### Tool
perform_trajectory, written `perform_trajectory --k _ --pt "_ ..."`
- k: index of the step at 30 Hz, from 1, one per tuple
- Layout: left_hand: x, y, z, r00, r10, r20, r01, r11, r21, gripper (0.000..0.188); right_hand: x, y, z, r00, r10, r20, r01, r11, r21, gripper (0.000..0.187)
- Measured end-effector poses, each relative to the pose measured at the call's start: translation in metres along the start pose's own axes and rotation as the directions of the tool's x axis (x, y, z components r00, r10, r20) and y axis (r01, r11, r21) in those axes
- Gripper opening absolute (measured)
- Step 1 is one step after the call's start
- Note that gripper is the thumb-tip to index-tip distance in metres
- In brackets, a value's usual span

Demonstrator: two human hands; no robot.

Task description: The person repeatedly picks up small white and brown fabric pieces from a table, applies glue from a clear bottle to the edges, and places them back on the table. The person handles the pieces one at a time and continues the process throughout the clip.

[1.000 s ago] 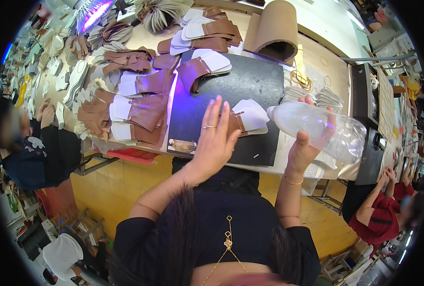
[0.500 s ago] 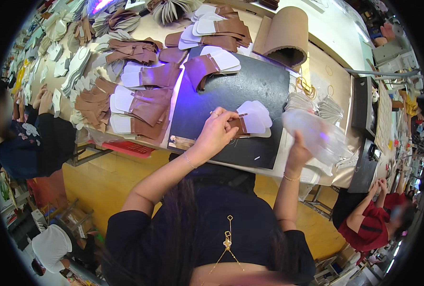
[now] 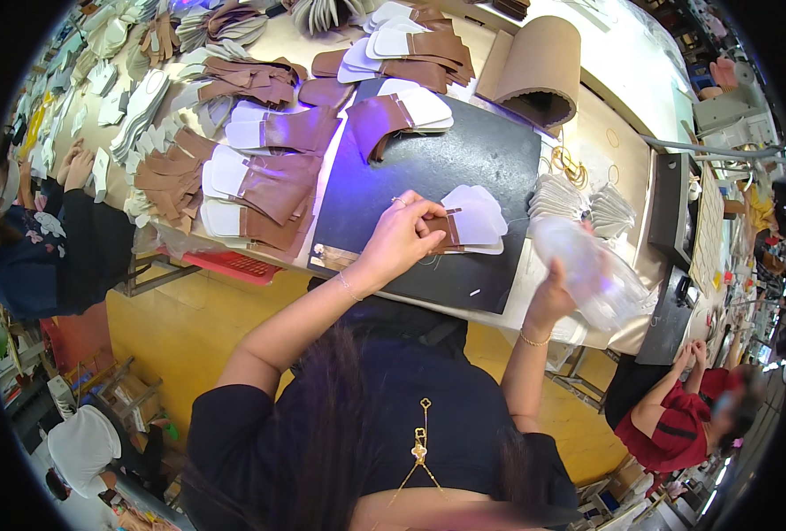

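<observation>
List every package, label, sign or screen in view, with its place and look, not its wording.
Clear plastic bag: crumpled and see-through, in the right hand at the bench's right edge.
Red crate: flat and ribbed, under the bench edge, left of the left hand.
No signs or screens can be made out.

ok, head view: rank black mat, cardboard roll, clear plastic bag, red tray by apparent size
1. black mat, clearly the largest.
2. cardboard roll and clear plastic bag look about alike; the bag is blurred and held nearer the camera by the right hand, so no ranking between them.
3. red tray, mostly hidden under the table edge.
</observation>
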State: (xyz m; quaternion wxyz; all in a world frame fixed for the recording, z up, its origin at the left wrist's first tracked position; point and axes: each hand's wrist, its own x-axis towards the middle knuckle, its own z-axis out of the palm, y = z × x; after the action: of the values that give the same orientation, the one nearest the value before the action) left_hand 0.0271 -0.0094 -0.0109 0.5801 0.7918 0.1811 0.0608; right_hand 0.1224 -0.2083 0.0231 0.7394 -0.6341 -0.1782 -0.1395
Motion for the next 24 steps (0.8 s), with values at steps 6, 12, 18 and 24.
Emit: perform_trajectory --k 6,12,18,24 --pt "-0.001 0.005 -0.002 0.996 0.087 -0.009 -0.087 0.996 0.014 0.027 -0.010 -0.010 0.050 0.871 -0.020 0.490 0.147 0.964 -0.222 0.063" --pt "-0.002 0.007 0.002 1.000 -0.017 -0.010 0.017 1.000 0.005 0.028 0.010 0.001 0.028 0.931 0.173 0.321 0.053 0.807 -0.588 0.048" --pt "-0.003 0.008 0.003 0.999 -0.013 0.031 0.013 1.000 0.004 0.018 0.037 -0.017 0.010 0.994 -0.112 -0.002 0.111 0.984 -0.136 0.078" --pt "-0.007 -0.001 0.000 0.984 0.160 0.084 -0.167 0.982 0.087 0.013 -0.011 -0.013 0.017 0.967 0.050 0.248 -0.058 0.998 0.023 0.092"
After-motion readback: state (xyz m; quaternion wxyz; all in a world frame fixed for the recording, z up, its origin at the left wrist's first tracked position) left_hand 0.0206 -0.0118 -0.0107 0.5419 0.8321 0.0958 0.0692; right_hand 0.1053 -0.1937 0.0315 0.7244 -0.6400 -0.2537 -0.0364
